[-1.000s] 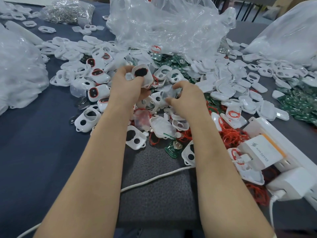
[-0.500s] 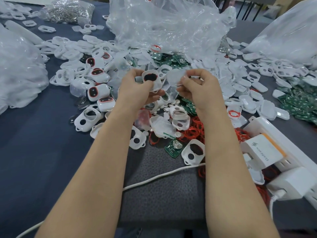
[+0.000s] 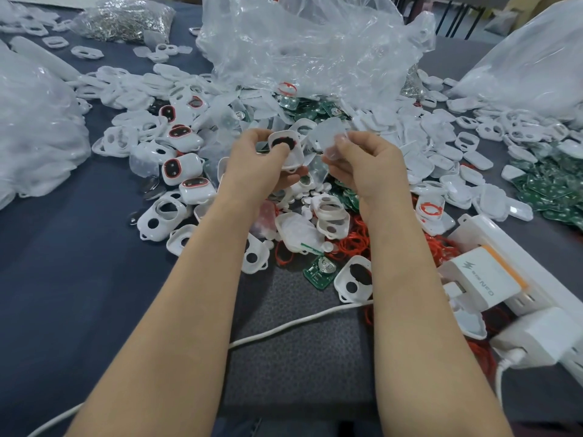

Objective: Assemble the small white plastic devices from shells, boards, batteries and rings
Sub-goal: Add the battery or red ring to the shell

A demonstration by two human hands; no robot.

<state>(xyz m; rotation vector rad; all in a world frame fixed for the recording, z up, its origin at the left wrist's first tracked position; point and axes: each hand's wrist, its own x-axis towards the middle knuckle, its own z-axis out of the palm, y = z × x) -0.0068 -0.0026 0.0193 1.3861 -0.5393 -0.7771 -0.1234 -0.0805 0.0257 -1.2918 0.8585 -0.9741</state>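
Above the parts pile (image 3: 303,228) on the bench (image 3: 63,263), the left hand (image 3: 260,167) grips a white shell (image 3: 294,154) and the right hand (image 3: 370,165) pinches a translucent cover (image 3: 328,134); the 2 probably need aligning and pressing together next.

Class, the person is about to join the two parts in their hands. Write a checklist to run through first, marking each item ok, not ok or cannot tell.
1. Left hand has a secure grip on the white shell: ok, fingers curl round it.
2. Right hand pinches the translucent cover: ok.
3. Shell's dark opening faces the camera: ok.
4. Cover lined up over the shell: not ok, it is held apart, to the shell's right.
5. Board and battery seated inside the shell: cannot tell.
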